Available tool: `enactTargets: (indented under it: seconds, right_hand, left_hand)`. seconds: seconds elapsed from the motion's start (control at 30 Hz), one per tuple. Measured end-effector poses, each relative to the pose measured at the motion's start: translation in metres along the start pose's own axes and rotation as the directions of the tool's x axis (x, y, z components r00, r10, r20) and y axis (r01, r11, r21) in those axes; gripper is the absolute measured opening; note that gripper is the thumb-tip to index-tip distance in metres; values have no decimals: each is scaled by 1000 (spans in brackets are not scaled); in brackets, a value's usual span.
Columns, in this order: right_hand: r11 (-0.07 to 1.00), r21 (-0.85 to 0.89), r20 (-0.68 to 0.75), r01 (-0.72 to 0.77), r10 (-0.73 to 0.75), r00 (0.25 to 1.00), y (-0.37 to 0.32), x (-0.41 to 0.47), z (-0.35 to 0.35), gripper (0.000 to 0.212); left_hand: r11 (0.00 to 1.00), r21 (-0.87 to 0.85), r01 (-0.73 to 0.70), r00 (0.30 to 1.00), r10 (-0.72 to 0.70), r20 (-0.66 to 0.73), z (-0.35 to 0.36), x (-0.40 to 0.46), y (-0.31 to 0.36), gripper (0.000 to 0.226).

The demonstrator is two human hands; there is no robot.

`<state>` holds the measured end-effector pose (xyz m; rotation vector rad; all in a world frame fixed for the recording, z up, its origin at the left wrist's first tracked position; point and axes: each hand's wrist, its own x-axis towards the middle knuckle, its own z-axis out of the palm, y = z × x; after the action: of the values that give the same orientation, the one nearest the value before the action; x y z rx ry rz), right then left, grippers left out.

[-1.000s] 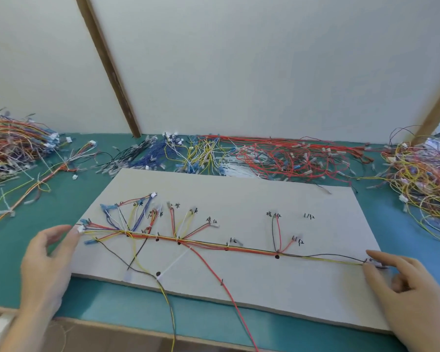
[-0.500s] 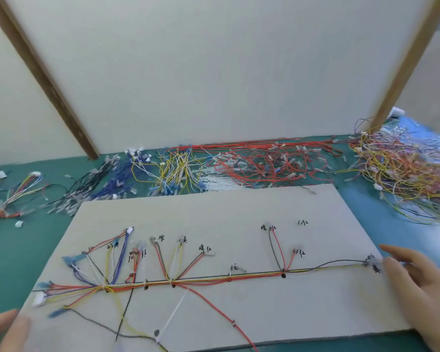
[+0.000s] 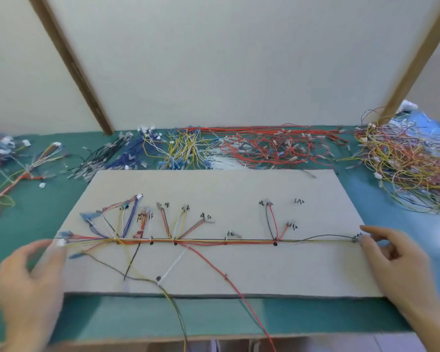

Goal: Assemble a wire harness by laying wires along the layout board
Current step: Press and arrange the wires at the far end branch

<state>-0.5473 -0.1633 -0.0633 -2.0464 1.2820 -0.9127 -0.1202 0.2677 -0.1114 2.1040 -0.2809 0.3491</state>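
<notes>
Head view shows the wire harness (image 3: 214, 241) stretched flat along the layout board (image 3: 239, 186) between my hands. My left hand (image 3: 29, 283) has its fingertips at the white connector (image 3: 60, 242) on the near end; blur hides whether it pinches, so I cannot tell. My right hand (image 3: 394, 260), fingers relaxed, touches the far end of the trunk. I judge these wires light, limp and springy, prone to drifting off their marks. Best hold looks like the connectors at each end, keeping gentle tension. Beyond both hands, loose wire piles (image 3: 264, 148) line the bench (image 3: 137, 316).
</notes>
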Motion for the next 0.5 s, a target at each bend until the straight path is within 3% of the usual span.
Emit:
enactTargets:
  seconds: [0.1,0.13,0.2,0.33,0.43,0.5]
  right_hand:
    - [991,-116,33,64,-61,998,-1,1,1,22]
    - [982,-159,54,100,-92,994,-1,1,1,22]
    - [967,-214,82,138,-123,989,-2,4,-1,21]
    - [956,-263,52,128,-119,992,-23,-1,8,20]
    - [933,-278,-6,229,-240,971,-57,-22,31,15]
    - [942,-170,96,290,-277,956,-83,-39,45,9]
  left_hand:
    - [966,226,-130,982,156,-102,4,-15,54,30]
    - [935,251,-251,958,277,-71,7,-22,65,28]
    - [884,264,-387,920,388,50,10,-32,86,31]
    - [835,172,-523,847,485,220,32,-30,113,38]
    - [777,44,-628,748,587,309,58,-30,136,36]
    - [732,-16,-681,679,640,360,74,-36,153,33]
